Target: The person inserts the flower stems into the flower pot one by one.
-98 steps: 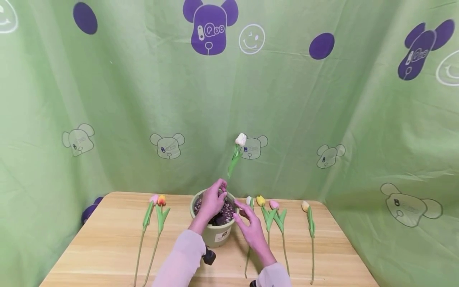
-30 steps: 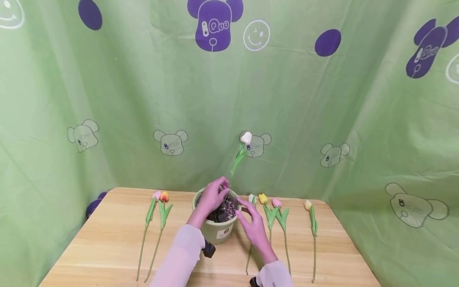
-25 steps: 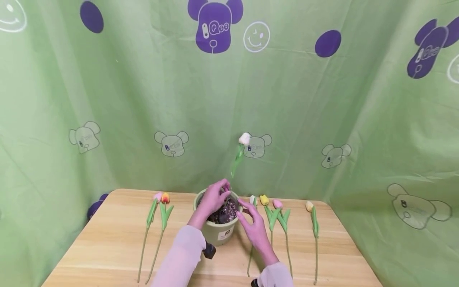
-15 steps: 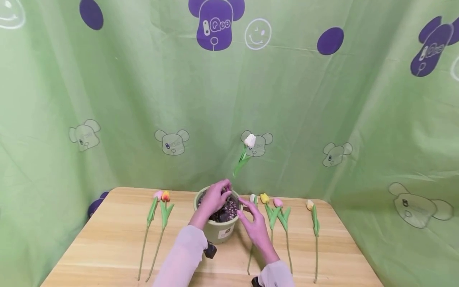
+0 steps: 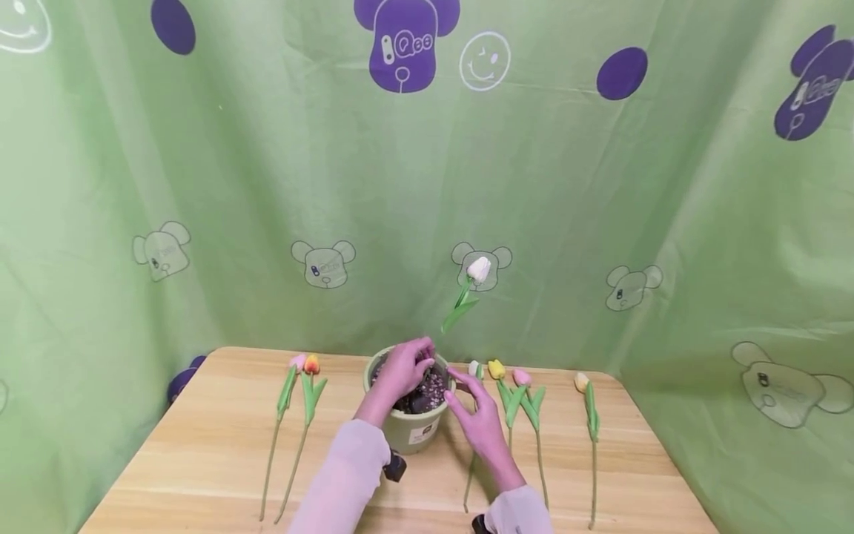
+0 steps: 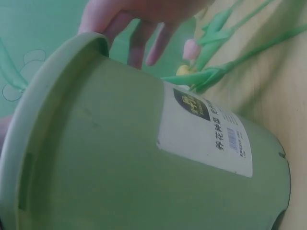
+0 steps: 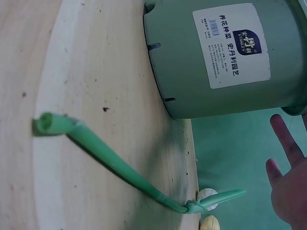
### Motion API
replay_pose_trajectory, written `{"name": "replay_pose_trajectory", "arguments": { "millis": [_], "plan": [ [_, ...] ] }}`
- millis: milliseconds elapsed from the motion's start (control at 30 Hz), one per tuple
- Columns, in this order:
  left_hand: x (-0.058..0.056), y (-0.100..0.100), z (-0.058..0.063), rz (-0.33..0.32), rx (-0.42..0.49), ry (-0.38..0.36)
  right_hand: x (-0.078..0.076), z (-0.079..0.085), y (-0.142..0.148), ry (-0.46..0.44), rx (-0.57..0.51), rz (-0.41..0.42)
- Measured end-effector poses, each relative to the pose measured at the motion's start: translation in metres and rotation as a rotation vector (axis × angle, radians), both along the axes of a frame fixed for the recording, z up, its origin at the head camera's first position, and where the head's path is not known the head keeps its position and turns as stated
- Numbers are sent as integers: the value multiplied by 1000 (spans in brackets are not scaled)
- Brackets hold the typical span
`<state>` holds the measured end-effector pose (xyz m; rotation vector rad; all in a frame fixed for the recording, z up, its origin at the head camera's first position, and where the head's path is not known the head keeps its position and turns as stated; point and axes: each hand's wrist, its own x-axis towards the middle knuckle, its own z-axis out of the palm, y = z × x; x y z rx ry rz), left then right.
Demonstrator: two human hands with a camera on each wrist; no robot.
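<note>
Green printed curtain [image 5: 554, 200] is hanging behind the wood-grain tabletop [image 5: 187, 452]. White tulip [image 5: 478, 269] is leaning above the flowerpot [image 5: 400, 429], long axis slanting up and rightward, bloom uppermost; the left hand [image 5: 403, 368] is pinching its stem, hiding the lower end. Right hand [image 5: 482, 421] is holding extended fingers at the rim [image 6: 43, 79]. Two tulips [image 5: 310, 399] are lying left, four tulips [image 5: 513, 405] right, blooms facing the far edge; wood is showing between flowerpot and left pair.
</note>
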<state>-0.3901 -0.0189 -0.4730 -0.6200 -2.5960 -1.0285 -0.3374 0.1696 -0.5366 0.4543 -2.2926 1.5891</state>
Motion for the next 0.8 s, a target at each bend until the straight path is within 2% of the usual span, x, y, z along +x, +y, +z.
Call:
{"name": "replay_pose_trajectory", "arguments": {
  "millis": [333,567,800],
  "plan": [
    [1,2,1,16,-19,-9,0,1,3,-7,-2,5],
    [1,0,-2,50,-65,82,-2,-2,-1,34,-19,16],
    [-1,2,-6,62,-78,70,0,-3,-1,24,-26,15]
  ]
}}
